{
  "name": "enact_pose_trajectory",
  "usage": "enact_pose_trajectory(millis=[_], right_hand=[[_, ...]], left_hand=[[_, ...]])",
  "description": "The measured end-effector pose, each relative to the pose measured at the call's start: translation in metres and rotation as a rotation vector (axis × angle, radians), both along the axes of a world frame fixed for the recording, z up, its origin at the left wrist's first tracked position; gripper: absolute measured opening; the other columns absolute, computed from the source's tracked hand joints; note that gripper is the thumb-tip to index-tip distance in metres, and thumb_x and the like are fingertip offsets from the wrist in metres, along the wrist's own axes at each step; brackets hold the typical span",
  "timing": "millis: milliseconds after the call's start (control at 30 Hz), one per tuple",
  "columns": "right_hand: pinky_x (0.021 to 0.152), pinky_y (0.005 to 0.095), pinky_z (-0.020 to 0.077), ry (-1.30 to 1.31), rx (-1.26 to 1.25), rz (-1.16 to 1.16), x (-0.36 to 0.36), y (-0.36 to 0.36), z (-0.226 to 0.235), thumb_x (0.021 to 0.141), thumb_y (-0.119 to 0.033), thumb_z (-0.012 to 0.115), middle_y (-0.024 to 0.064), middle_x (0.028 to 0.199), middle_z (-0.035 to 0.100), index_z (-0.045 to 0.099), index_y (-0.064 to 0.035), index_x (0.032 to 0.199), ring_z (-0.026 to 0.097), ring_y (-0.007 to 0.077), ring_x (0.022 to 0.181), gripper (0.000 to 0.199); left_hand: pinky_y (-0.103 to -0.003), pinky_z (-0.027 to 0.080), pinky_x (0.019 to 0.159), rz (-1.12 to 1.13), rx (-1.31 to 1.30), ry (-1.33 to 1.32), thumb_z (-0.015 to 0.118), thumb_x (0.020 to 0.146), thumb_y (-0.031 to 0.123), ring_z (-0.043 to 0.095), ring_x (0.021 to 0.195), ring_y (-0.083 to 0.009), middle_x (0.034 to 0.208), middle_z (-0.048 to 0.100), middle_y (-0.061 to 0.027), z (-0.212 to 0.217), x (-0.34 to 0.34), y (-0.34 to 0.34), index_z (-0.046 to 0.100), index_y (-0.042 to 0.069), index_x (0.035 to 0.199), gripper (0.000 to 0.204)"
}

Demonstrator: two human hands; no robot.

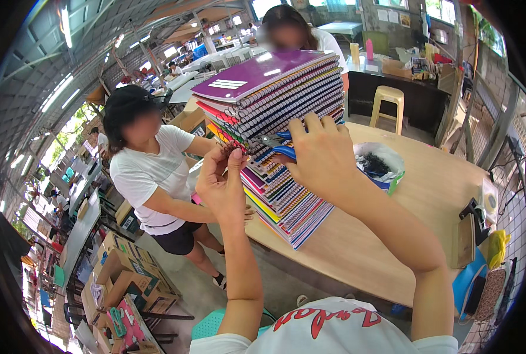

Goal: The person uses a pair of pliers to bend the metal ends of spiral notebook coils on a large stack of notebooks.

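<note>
A tall stack of spiral-bound notebooks (269, 82) stands on the table, a purple cover on top and the coiled spines facing me. In my right hand (322, 153) is a pair of blue-handled pliers (285, 151), its metal jaws against the coils midway up the stack. My left hand (221, 180) is closed in a pinch at the left end of the spines, on a reddish spiral coil (232, 147). Exactly how the jaws meet the wire is too small to make out.
The wooden table (428, 183) carries a tub (397, 184) of dark scraps right of the stack. One person in white (151, 153) stands at the left, an arm reaching toward the stack; another person (331, 44) is behind it. Cardboard boxes (151, 295) and a stool (388, 100) stand around.
</note>
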State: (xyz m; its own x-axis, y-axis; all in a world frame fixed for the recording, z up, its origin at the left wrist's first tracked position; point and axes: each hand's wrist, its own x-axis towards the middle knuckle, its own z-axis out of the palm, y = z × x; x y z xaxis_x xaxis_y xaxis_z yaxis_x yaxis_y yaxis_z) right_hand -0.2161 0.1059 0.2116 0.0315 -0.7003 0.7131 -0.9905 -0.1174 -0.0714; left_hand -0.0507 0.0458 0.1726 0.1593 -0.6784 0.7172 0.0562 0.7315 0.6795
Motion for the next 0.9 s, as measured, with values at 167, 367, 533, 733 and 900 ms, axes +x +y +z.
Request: enact_pose_trajectory(millis=[167, 367, 533, 733, 900], right_hand=[[0.076, 0.0436, 0.0491, 0.001, 0.037, 0.01, 0.005, 0.002, 0.002, 0.074, -0.041, 0.077, 0.013, 0.096, 0.061, 0.06, -0.0037, 0.099, 0.061, 0.0309, 0.091, 0.048], [0.072, 0.0436, 0.0508, -0.011, 0.053, 0.034, 0.003, 0.002, 0.006, 0.076, -0.035, 0.075, 0.0148, 0.094, 0.063, 0.063, -0.0013, 0.096, 0.064, 0.03, 0.088, 0.041], [0.073, 0.0438, 0.052, -0.023, 0.111, 0.037, 0.007, 0.003, 0.009, 0.076, -0.035, 0.074, 0.0152, 0.095, 0.063, 0.063, -0.0009, 0.096, 0.064, 0.0305, 0.089, 0.041], [0.073, 0.0438, 0.052, -0.014, 0.089, 0.032, 0.006, 0.003, 0.009, 0.077, -0.036, 0.074, 0.0157, 0.095, 0.063, 0.063, -0.0003, 0.096, 0.064, 0.031, 0.089, 0.042], [0.073, 0.0448, 0.0519, -0.023, 0.122, 0.04, 0.007, 0.007, 0.013, 0.075, -0.038, 0.077, 0.0147, 0.094, 0.062, 0.06, -0.0015, 0.096, 0.064, 0.032, 0.089, 0.046]], left_hand=[[-0.028, 0.059, 0.072, -0.002, -0.004, 0.01, 0.067, 0.092, 0.011, 0.068, 0.079, -0.0161, 0.092, 0.068, -0.0105, 0.001, -0.001, 0.001, 0.061, -0.006, 0.105, 0.023], [-0.027, 0.059, 0.072, -0.035, 0.021, 0.014, 0.067, 0.092, 0.012, 0.068, 0.079, -0.0157, 0.091, 0.068, -0.0098, 0.004, 0.0, 0.001, 0.062, -0.006, 0.105, 0.022], [-0.026, 0.058, 0.071, 0.0, 0.021, 0.023, 0.067, 0.092, 0.012, 0.068, 0.077, -0.0149, 0.091, 0.068, -0.0096, 0.004, 0.0, 0.001, 0.063, -0.006, 0.104, 0.022], [-0.026, 0.059, 0.071, -0.027, 0.022, 0.053, 0.068, 0.091, 0.011, 0.068, 0.077, -0.0147, 0.091, 0.068, -0.01, 0.005, -0.001, 0.005, 0.064, -0.006, 0.103, 0.021], [-0.026, 0.059, 0.071, 0.009, 0.055, 0.046, 0.068, 0.091, 0.008, 0.067, 0.078, -0.0138, 0.092, 0.067, -0.0092, 0.01, -0.002, 0.01, 0.065, -0.006, 0.103, 0.019]])
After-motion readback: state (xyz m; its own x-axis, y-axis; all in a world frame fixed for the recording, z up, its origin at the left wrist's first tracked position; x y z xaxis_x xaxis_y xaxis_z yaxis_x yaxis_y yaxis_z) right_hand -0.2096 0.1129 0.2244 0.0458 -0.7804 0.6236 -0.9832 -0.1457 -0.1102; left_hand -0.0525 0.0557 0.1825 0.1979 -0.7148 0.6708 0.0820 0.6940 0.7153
